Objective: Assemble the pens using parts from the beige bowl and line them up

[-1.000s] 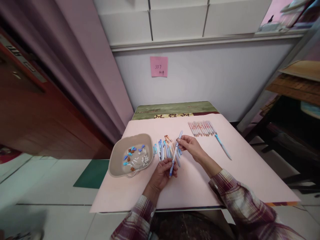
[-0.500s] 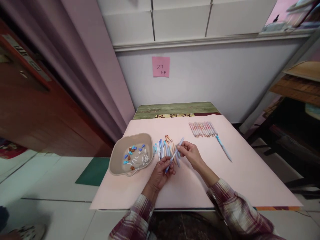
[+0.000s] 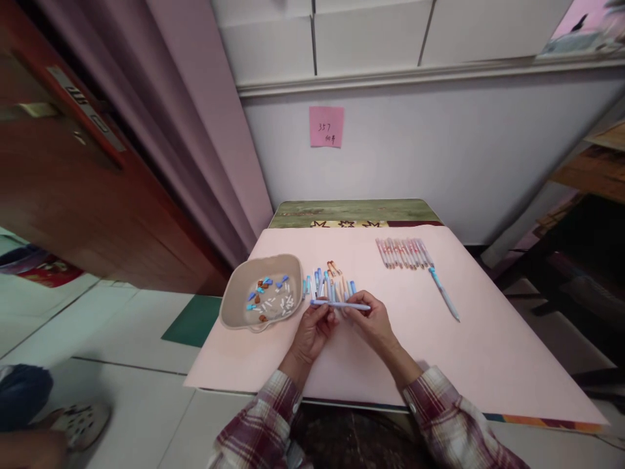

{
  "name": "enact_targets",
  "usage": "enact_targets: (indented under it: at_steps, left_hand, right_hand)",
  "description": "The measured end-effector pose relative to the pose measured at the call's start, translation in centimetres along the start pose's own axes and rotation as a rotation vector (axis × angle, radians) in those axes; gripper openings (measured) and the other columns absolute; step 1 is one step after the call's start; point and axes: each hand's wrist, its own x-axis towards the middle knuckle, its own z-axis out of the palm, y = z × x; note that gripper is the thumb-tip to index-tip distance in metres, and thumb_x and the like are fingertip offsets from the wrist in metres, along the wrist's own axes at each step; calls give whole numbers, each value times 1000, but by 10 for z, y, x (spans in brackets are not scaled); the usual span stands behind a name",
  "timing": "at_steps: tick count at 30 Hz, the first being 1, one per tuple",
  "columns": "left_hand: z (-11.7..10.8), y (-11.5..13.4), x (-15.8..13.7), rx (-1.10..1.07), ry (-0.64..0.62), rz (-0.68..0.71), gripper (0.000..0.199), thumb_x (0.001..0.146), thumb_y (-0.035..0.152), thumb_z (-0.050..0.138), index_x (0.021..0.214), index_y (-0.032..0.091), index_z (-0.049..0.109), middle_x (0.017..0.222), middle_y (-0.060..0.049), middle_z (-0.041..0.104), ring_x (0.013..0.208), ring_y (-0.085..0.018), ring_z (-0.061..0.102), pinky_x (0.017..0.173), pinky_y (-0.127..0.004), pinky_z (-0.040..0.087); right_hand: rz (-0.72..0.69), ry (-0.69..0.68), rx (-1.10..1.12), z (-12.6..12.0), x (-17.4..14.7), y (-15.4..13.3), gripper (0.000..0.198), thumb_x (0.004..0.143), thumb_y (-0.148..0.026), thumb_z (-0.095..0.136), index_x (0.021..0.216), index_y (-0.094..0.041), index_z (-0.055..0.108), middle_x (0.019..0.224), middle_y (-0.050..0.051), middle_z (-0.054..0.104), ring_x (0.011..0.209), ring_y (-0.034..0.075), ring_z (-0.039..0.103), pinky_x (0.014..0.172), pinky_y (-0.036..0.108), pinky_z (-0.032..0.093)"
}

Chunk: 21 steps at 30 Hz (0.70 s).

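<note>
A slim, smooth lavender pen (image 3: 346,305) spans the hands—long axis crosswise, darker blue end pointing left. The left hand (image 3: 312,329) and right hand (image 3: 374,320) both pinch it in bent fingers. Just beyond them lie slender pen parts (image 3: 327,281); left of the left hand—a round-cornered, plastic-looking beige basin (image 3: 230,306).

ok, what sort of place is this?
An indoor room, possibly in a home or small workroom: there's a wooden door, a purple curtain, and a pink-covered table with pens laid out on it.
</note>
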Motion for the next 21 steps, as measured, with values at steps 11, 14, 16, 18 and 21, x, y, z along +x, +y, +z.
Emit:
enact_targets:
  at_steps: [11, 14, 16, 18, 21]
  left_hand:
    - [34, -6, 1, -5, 217, 89, 25, 66, 18, 81, 82, 12, 63, 75, -1, 68, 53, -6, 57, 53, -19, 53]
    - [41, -6, -1, 32, 252, 107, 27, 64, 21, 83, 80, 12, 62, 69, 1, 66, 49, -5, 55, 49, -17, 50]
    - [44, -6, -2, 60, 271, 123, 29, 63, 22, 84, 78, 13, 61, 61, 4, 62, 47, -5, 54, 48, -16, 48]
    - [46, -7, -2, 80, 277, 138, 30, 63, 23, 84, 78, 13, 60, 59, 4, 61, 47, -5, 53, 48, -16, 47]
    - [47, -8, -1, 99, 283, 155, 31, 62, 24, 84, 77, 13, 60, 66, 1, 65, 47, -4, 53, 47, -17, 46]
  right_hand:
    - [-194, 163, -386, 2, -9, -7, 14, 81, -35, 66, 83, -21, 63, 73, 2, 66, 63, 16, 60, 62, 26, 48]
    - [-233, 193, -438, 2, -9, -11, 13, 82, -34, 65, 84, -22, 63, 75, 3, 67, 65, 17, 62, 64, 28, 50]
    - [-249, 201, -453, 1, -9, -11, 13, 83, -34, 64, 85, -22, 64, 75, 3, 68, 66, 18, 63, 65, 28, 50]
    - [-259, 204, -459, 0, -9, -10, 13, 82, -34, 65, 86, -22, 65, 76, 4, 69, 67, 18, 64, 65, 29, 51]
    - [-270, 212, -469, -1, -10, -8, 13, 82, -34, 66, 86, -21, 66, 77, 4, 70, 68, 19, 65, 66, 29, 51]
